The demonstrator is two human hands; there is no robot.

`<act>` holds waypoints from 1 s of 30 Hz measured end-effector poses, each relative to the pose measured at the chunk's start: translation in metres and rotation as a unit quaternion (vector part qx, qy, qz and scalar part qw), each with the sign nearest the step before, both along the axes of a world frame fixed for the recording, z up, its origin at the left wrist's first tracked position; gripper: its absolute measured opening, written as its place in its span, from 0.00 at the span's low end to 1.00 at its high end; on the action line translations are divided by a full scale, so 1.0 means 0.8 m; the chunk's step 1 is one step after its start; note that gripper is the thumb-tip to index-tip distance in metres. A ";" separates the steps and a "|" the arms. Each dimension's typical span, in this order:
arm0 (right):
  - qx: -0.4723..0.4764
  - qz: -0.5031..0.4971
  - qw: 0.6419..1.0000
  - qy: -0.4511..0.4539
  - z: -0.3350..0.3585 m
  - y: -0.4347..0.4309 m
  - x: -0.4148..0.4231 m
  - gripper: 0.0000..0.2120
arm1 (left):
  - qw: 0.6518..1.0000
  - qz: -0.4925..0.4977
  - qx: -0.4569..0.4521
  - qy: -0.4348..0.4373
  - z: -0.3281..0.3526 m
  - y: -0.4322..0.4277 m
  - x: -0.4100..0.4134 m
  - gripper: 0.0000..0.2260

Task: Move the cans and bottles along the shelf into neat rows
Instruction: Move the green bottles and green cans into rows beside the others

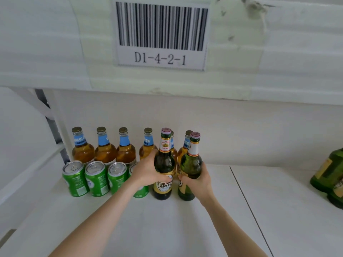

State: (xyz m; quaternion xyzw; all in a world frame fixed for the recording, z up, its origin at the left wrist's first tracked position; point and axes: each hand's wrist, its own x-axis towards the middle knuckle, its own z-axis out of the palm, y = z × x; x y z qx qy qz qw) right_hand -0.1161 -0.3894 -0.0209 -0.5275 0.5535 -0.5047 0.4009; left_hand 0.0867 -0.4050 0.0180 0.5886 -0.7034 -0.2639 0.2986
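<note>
Two dark green beer bottles stand upright side by side on the white shelf [167,229]. My left hand [146,170] grips the left green bottle [163,160] with the yellow label. My right hand [198,179] wraps the right green bottle [192,162]. Behind them runs a back row of several amber bottles with blue neck labels [104,149]. In front of that row stand several green cans [96,179]; my left forearm partly hides the rightmost can [141,191].
More green bottles [330,175] lie or stand at the right edge of the shelf. A barcode label reading D1-4-2-1 [161,34] hangs on the white panel above. A white upright frame [55,130] bounds the shelf at the left.
</note>
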 end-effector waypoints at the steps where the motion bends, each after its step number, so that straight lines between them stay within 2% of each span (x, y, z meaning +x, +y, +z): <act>1: -0.001 0.006 1.000 -0.009 0.000 0.002 -0.001 0.33 | 1.000 0.004 -0.004 -0.001 0.000 0.001 -0.001 0.41; 8: -0.003 0.035 0.998 -0.052 0.002 0.026 -0.012 0.37 | 0.998 0.032 -0.051 -0.021 0.002 0.018 -0.008 0.42; 12: 0.008 0.022 0.998 -0.052 0.002 0.042 -0.022 0.32 | 0.997 0.037 -0.067 0.002 0.003 0.032 -0.014 0.40; 20: 0.029 -0.020 0.996 -0.078 0.009 0.086 -0.023 0.22 | 0.989 0.002 -0.008 0.150 0.022 0.075 -0.012 0.34; 26: 0.029 -0.042 0.991 -0.120 0.021 0.129 -0.016 0.16 | 0.952 0.015 0.088 0.292 0.017 0.125 -0.008 0.34; 30: 0.021 -0.052 0.988 -0.141 0.027 0.159 -0.018 0.21 | 0.938 -0.004 0.125 0.324 0.009 0.154 -0.010 0.34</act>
